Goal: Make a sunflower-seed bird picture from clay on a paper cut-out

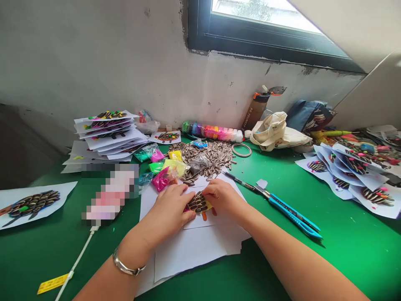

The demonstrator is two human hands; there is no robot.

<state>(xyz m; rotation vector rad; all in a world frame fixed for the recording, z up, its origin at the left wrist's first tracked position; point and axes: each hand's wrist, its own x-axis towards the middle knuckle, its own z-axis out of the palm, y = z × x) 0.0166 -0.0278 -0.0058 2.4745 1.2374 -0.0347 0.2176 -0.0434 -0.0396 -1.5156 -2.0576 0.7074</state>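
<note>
Sunflower seeds in dark, striped rows cover a yellow clay shape (198, 203) on a small white paper (196, 222), with orange clay bits below it. My left hand (172, 205) lies at the shape's left side, thumb and fingers apart, steadying the paper. At the shape's upper right edge my right hand (224, 196) has its fingertips pinched together; whatever they hold is hidden. Larger white sheets (194, 251) lie underneath. Just beyond the hands spreads a heap of loose sunflower seeds (216, 152), with bags of coloured clay (169, 167) at its left.
Stacks of seed pictures stand at left (109, 133) and right (354, 167). Blue scissors (293, 215), a pen-like tool (239, 180) and a tape roll (241, 150) lie to the right. A bottle (255, 110) and cloth bag (275, 131) stand by the wall. A cable (77, 261) runs at left.
</note>
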